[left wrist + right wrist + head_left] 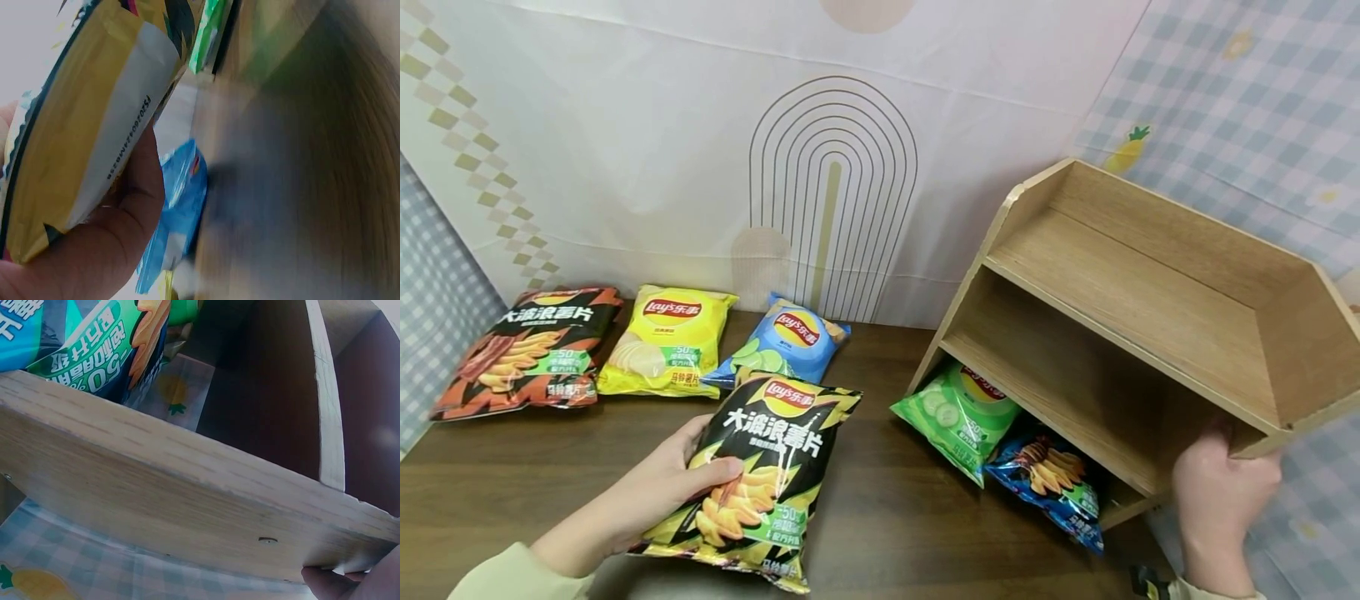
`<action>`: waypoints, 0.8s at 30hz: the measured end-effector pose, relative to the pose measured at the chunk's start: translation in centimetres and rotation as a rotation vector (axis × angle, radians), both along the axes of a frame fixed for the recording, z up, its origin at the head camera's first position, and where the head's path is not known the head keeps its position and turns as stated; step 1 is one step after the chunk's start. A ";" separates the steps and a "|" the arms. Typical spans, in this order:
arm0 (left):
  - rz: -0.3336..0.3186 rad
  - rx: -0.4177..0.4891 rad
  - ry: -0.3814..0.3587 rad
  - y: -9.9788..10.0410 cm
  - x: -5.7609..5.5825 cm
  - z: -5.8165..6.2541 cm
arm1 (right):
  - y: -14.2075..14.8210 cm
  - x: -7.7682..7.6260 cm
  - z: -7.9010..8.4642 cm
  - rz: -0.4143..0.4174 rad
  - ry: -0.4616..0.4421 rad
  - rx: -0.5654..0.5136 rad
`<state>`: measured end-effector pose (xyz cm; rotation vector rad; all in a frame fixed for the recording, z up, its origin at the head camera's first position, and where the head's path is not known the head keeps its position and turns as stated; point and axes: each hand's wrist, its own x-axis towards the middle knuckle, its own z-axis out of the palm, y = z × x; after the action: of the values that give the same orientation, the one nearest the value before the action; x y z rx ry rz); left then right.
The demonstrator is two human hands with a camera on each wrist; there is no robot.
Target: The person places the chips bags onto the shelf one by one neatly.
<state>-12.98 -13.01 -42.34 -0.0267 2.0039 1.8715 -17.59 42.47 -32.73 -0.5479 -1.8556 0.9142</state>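
Note:
My left hand (662,485) holds a black and yellow chip bag (782,479) by its left side, thumb across the front. The left wrist view shows the bag's yellow and white back (81,144) above the table. With my right hand (1221,492) I grip the right side panel of a wooden shelf (1120,333), and its fingertips (328,582) show at the panel in the right wrist view. A green chip bag (958,417) and a dark blue chip bag (1048,479) lie in the shelf's bottom compartment, sticking out at the front.
Along the back left of the brown table (887,500) lie a red and black chip bag (527,350), a yellow chip bag (666,342) and a light blue chip bag (782,337). A patterned cloth (647,125) hangs behind them. Checked cloth (1240,133) covers the right side.

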 end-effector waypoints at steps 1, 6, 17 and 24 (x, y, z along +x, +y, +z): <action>-0.008 0.014 0.002 0.4 -0.1 0.0 | 0.0 0.0 0.0 -0.003 -0.003 0.000; -0.058 0.093 -0.002 2.1 -0.4 0.2 | 0.0 0.0 0.0 -0.005 -0.004 -0.009; -0.101 0.176 0.057 5.9 -1.2 0.5 | -0.1 0.0 0.1 0.054 0.042 -0.017; -0.116 0.170 0.095 8.0 -2.0 0.9 | 0.1 -0.1 0.0 0.036 0.023 -0.012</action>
<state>-14.97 -4.98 -41.46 0.2246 1.8557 1.9934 -17.71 42.53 -32.70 -0.5110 -1.8458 0.9527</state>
